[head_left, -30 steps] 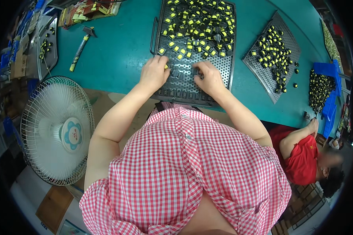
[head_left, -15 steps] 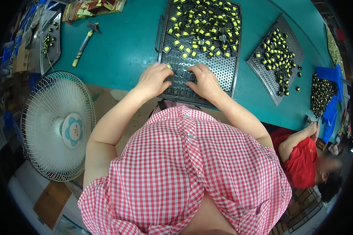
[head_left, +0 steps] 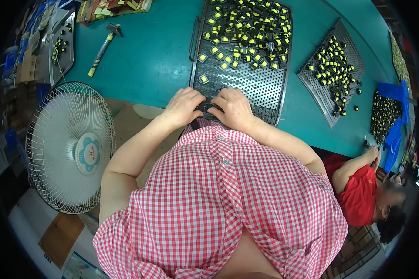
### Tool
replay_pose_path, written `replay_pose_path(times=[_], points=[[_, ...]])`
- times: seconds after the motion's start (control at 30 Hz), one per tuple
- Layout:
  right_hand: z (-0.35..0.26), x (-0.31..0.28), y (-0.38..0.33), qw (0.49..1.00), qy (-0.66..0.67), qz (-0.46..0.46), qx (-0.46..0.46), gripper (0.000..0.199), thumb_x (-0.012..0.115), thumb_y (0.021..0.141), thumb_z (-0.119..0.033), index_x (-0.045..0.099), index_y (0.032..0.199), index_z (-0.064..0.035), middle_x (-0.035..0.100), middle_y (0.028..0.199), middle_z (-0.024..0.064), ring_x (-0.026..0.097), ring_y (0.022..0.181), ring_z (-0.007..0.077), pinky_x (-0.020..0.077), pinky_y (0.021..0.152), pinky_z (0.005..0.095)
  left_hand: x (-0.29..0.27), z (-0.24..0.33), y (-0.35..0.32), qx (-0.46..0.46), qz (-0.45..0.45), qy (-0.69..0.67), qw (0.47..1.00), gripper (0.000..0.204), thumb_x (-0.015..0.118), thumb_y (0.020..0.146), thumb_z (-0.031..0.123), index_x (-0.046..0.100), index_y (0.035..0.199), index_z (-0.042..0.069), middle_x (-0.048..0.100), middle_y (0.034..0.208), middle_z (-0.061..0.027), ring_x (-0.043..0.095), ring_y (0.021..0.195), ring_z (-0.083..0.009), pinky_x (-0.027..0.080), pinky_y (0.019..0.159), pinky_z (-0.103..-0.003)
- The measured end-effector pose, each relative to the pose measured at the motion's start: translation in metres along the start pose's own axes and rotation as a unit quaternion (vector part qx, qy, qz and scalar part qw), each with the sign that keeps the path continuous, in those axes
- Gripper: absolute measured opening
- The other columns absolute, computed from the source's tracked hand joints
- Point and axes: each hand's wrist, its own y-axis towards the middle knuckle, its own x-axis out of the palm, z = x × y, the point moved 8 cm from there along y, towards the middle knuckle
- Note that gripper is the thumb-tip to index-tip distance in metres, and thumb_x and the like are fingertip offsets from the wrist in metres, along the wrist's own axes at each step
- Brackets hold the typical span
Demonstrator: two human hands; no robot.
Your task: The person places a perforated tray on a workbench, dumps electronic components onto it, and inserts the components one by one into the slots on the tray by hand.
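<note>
A dark perforated metal tray (head_left: 260, 88) lies before me on the green table. Small black blocks with yellow faces (head_left: 246, 35), resembling small transformers, are heaped over its far half. One of these blocks (head_left: 204, 79) sits apart, just beyond my fingers. At the tray's near left corner, my left hand (head_left: 185, 106) is curled, thumb close to the fingertips. Beside it my right hand (head_left: 233, 107) bends its fingers down over the near edge. Whatever lies under and between the fingers is mostly hidden. Dark blocks (head_left: 269, 113) stand along the near edge, right of my right hand.
To the right lies a second perforated tray (head_left: 358, 65) with more blocks. A hammer (head_left: 102, 50) rests on the table at the left, beyond a fan (head_left: 72, 149). A blue bin (head_left: 393, 135) stands far right, near a person in red (head_left: 356, 193).
Both hands have drawn back toward me to the tray's near edge, the right one also shifting left. The lone block near the left hand is now uncovered. The view has shifted slightly.
</note>
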Motion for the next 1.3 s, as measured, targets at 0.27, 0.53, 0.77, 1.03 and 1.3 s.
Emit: replay_pose_path(times=[0.27, 0.53, 0.77, 1.03, 1.3], points=[[0.01, 0.018, 0.002, 0.993, -0.002, -0.093, 0.066, 0.019, 0.071, 0.068, -0.024, 0.068, 0.077, -0.0074, 0.06, 0.078, 0.0094, 0.06, 0.075, 0.0261, 0.0471, 0.068, 0.0365, 0.006, -0.004, -0.003, 0.009, 0.003, -0.003, 1.0, 0.032, 0.072, 0.061, 0.008, 0.063, 0.092, 0.004, 0.059, 0.094, -0.0065, 0.053, 0.093, -0.0247, 0.044, 0.083, -0.037], [0.014, 0.023, 0.002, 0.989, -0.003, -0.12, 0.089, 0.018, 0.07, 0.068, -0.024, 0.068, 0.075, -0.0081, 0.061, 0.077, 0.009, 0.061, 0.074, 0.0259, 0.0483, 0.067, 0.0363, 0.005, 0.003, 0.0, 0.015, -0.019, 0.045, 0.999, 0.031, 0.071, 0.063, 0.009, 0.063, 0.093, 0.004, 0.06, 0.091, -0.0066, 0.054, 0.09, -0.0252, 0.045, 0.082, -0.036], [0.013, 0.023, 0.003, 0.99, -0.014, -0.118, 0.082, 0.019, 0.071, 0.068, -0.024, 0.068, 0.077, -0.0082, 0.061, 0.077, 0.0087, 0.061, 0.074, 0.026, 0.0487, 0.067, 0.0365, 0.008, -0.004, -0.001, 0.018, -0.031, 0.017, 0.999, 0.037, 0.073, 0.06, 0.009, 0.063, 0.095, 0.005, 0.059, 0.097, -0.0064, 0.054, 0.093, -0.0248, 0.045, 0.082, -0.036], [0.027, -0.014, 0.014, 0.988, 0.028, -0.075, 0.132, 0.024, 0.072, 0.07, -0.018, 0.066, 0.088, -0.0036, 0.063, 0.083, 0.0102, 0.063, 0.075, 0.0257, 0.0507, 0.066, 0.0344, -0.021, 0.001, -0.005, 0.03, -0.004, 0.038, 0.999, 0.045, 0.075, 0.056, 0.01, 0.06, 0.098, 0.007, 0.058, 0.095, -0.0038, 0.051, 0.099, -0.0224, 0.039, 0.086, -0.035], [0.041, -0.025, 0.009, 0.984, 0.043, -0.05, 0.167, 0.021, 0.071, 0.071, -0.021, 0.067, 0.084, -0.0063, 0.063, 0.081, 0.008, 0.063, 0.075, 0.0257, 0.0506, 0.066, 0.0355, -0.017, 0.006, -0.005, 0.104, 0.025, 0.097, 0.99, 0.035, 0.072, 0.058, 0.009, 0.06, 0.091, 0.007, 0.06, 0.086, -0.0036, 0.052, 0.095, -0.0209, 0.037, 0.088, -0.038]])
